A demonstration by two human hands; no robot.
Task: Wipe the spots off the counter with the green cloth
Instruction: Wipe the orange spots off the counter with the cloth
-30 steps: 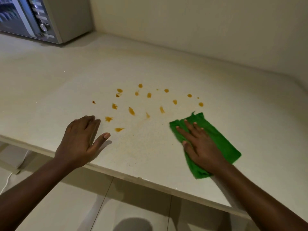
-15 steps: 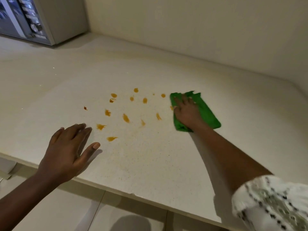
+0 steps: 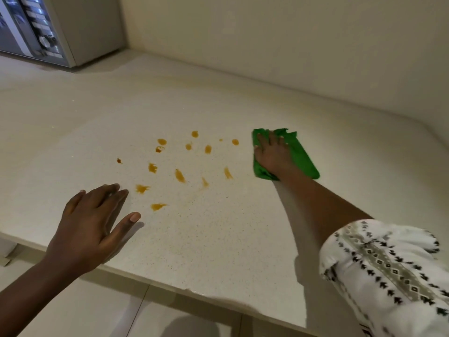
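Note:
Several orange-brown spots (image 3: pixel 180 175) are scattered over the middle of the pale speckled counter (image 3: pixel 218 239). A green cloth (image 3: pixel 301 156) lies flat to the right of the spots. My right hand (image 3: pixel 273 154) presses down on the cloth with its fingers spread, the arm stretched out from the lower right. My left hand (image 3: pixel 94 222) rests flat on the counter near its front edge, fingers apart, just left of the nearest spots and holding nothing.
A silver microwave (image 3: pixel 48 30) stands in the far left corner against the wall (image 3: pixel 291 45). The counter's front edge (image 3: pixel 194 291) runs across the bottom, with floor tiles (image 3: pixel 97 317) below it.
My right hand has pushed the green cloth from the front right of the counter away to the right end of the spots. The spots at the far right no longer show.

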